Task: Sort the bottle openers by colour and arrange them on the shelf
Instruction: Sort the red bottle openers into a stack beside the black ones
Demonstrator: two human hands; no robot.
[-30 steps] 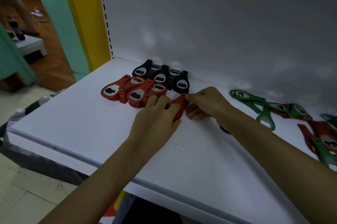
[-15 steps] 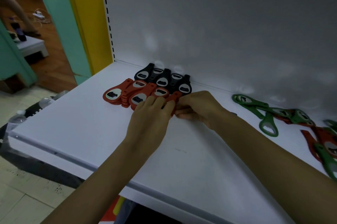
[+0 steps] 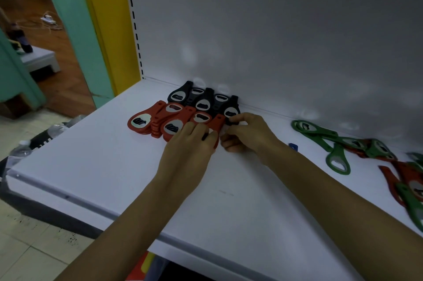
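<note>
Both hands on one red opener (image 3: 217, 123), at the right end of the red row (image 3: 160, 120), shelf (image 3: 96, 166) back-left area. Left hand (image 3: 190, 145) has its fingers curled over the opener's head; right hand (image 3: 248, 134) pinches its right side. Black row (image 3: 203, 102) sits behind the red row, against the shelf's back edge. Green openers (image 3: 332, 141) lie loose toward the right; a mixed red/green pile (image 3: 407, 184) is at the right edge.

- A yellow post (image 3: 107, 28) stands just beside a teal post (image 3: 75, 28).
- A white power strip (image 3: 48, 20) lies on the wooden floor (image 3: 66, 79).
- Clear plastic bottles (image 3: 57, 129) lie low at left, near the tiled floor (image 3: 34, 246).
</note>
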